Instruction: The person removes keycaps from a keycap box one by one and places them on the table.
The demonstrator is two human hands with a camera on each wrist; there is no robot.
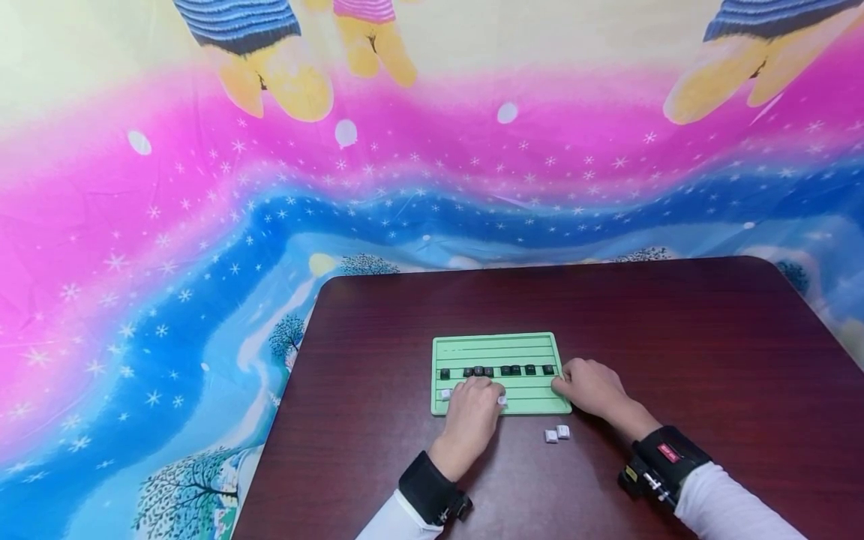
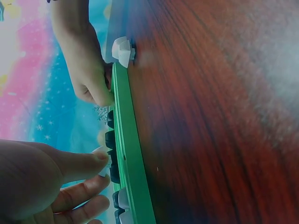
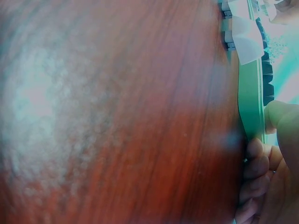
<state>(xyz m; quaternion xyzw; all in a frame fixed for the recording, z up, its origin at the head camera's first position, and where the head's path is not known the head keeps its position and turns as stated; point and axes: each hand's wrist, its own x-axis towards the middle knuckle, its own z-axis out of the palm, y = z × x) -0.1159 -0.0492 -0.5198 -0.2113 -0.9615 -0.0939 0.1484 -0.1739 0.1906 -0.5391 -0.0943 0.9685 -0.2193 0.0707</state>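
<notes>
A green tray is set on a dark red-brown table, its surface divided by long ridges running from side to side. Its right end is gripped by the right hand, with the thumb laid at the tray's edge and the fingers curled beside it. A small white keycap is pinched between the thumb and fingers of the left hand, which is held over the near part of the tray; whether the held piece is touching the tray cannot be told. The two hands are kept apart, with much of the tray's right half left visible between them. Across the middle of the tray a row of black keycaps is seated, unevenly spaced, with some pressed close together and others separated by gaps. In front of that row, at the left, another white piece is placed, partly neighboured by the left hand, by which some of the tray is hidden. Two loose white keycaps are left on the table just beyond the tray's near edge, close together. A black band is worn on the right wrist, and the table is backed by a printed cloth.
</notes>
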